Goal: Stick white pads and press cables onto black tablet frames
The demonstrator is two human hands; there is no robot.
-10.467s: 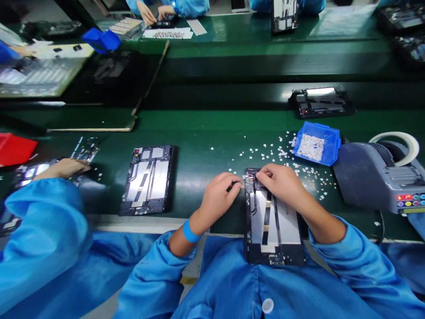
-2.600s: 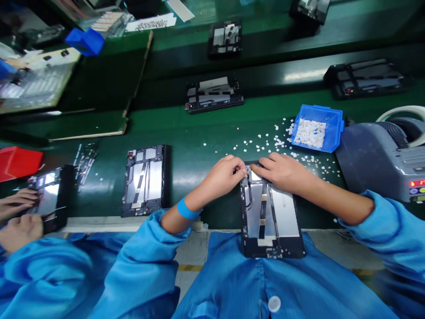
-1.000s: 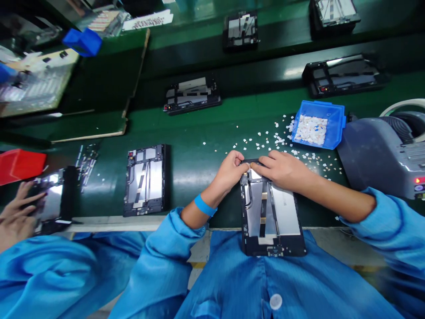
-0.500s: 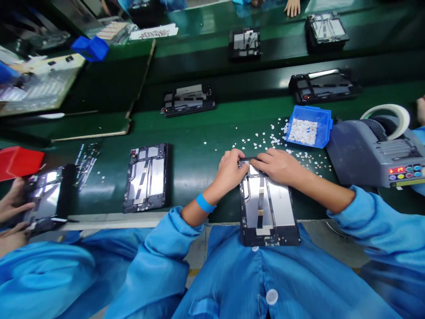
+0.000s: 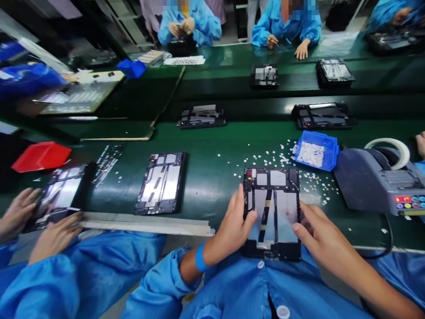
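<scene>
Gripping opened tablet chassis (image 5: 272, 208) by both long edges, at near edge of green belt (image 5: 212, 173), just before body. Left hand (image 5: 234, 228) clasped left edge, thumb on inner plate; right hand (image 5: 318, 239) held right edge, fingers laid on plate. Half second earlier, pinched together at top corner; now shifted down to sides, top corner uncovered — corner work judged finished, grip suited to lifting or sliding. Blue bin (image 5: 315, 150) with white bits beyond, tape dispenser (image 5: 375, 184) right, second chassis (image 5: 162, 181) left.

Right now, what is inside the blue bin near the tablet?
The blue bin holds a heap of small white pieces, like those scattered on the belt around it. The heap covers the bin's floor, so anything beneath it cannot be seen.
</scene>
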